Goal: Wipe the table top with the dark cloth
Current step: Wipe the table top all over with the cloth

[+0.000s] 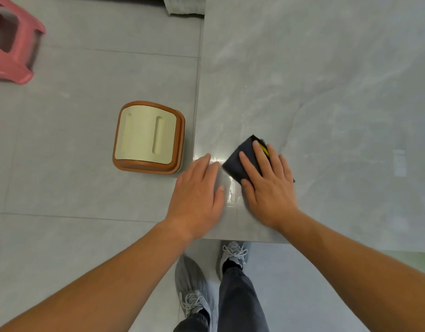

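A folded dark cloth (pixel 236 161) with a small yellow mark lies on the glossy grey table top (pixel 326 92), close to its near left corner. My right hand (pixel 266 180) lies flat on the cloth with straight fingers and presses it onto the surface. Just left of it, my left hand (pixel 198 190) rests flat on the table's left edge, fingers straight, holding nothing. A narrow strip of bare table separates the two hands.
On the grey tiled floor left of the table stands a brown stool (pixel 148 137) with a cream seat. A pink plastic stool (pixel 10 41) sits at the far left. My feet in grey shoes (pixel 233 255) stand at the table's near edge.
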`<action>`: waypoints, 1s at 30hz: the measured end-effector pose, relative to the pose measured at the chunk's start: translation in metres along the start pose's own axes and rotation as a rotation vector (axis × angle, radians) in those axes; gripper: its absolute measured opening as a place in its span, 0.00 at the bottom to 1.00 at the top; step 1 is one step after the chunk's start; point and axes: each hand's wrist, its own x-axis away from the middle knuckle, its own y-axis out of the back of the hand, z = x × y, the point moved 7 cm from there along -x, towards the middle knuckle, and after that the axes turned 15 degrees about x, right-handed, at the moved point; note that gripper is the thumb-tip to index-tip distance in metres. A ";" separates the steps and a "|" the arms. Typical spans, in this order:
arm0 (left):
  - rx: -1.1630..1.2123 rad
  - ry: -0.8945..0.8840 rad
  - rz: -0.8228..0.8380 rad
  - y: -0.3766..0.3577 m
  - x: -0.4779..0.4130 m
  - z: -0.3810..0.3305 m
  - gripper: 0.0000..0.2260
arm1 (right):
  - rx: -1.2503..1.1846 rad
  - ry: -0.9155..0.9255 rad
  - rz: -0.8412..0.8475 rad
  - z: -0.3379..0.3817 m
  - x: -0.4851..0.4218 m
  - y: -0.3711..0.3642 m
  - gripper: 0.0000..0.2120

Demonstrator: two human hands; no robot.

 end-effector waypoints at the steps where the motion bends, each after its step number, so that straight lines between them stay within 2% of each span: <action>1: -0.003 0.003 -0.003 0.002 -0.004 -0.002 0.25 | 0.001 0.018 -0.001 -0.009 -0.013 0.001 0.26; 3: -0.028 -0.005 -0.001 0.008 -0.014 -0.007 0.25 | -0.006 -0.030 0.005 -0.033 -0.050 0.009 0.27; 7: -0.042 0.057 -0.005 0.021 -0.050 -0.010 0.25 | -0.095 -0.260 0.049 -0.076 -0.129 0.026 0.28; 9: -0.039 0.090 -0.044 0.030 -0.073 -0.014 0.25 | -0.056 -0.236 0.035 -0.073 -0.135 0.027 0.28; 15: -0.021 0.106 -0.049 0.046 -0.128 -0.037 0.24 | 0.035 0.097 0.012 -0.076 -0.115 0.020 0.26; 17: -0.034 0.111 -0.046 0.050 -0.139 -0.038 0.24 | 0.024 0.063 0.022 -0.093 -0.141 0.024 0.27; 21: -0.055 0.106 -0.022 0.055 -0.158 -0.036 0.25 | -0.077 -0.200 0.034 -0.121 -0.214 0.042 0.27; 23: -0.073 0.096 -0.024 0.057 -0.170 -0.034 0.25 | -0.085 -0.243 0.039 -0.118 -0.229 0.044 0.28; 28: -0.142 0.058 -0.030 0.065 -0.209 -0.029 0.24 | 0.007 -0.038 0.032 -0.110 -0.214 0.041 0.27; 30: -0.176 0.037 -0.060 0.068 -0.217 -0.030 0.24 | 0.014 -0.029 0.043 -0.120 -0.228 0.043 0.28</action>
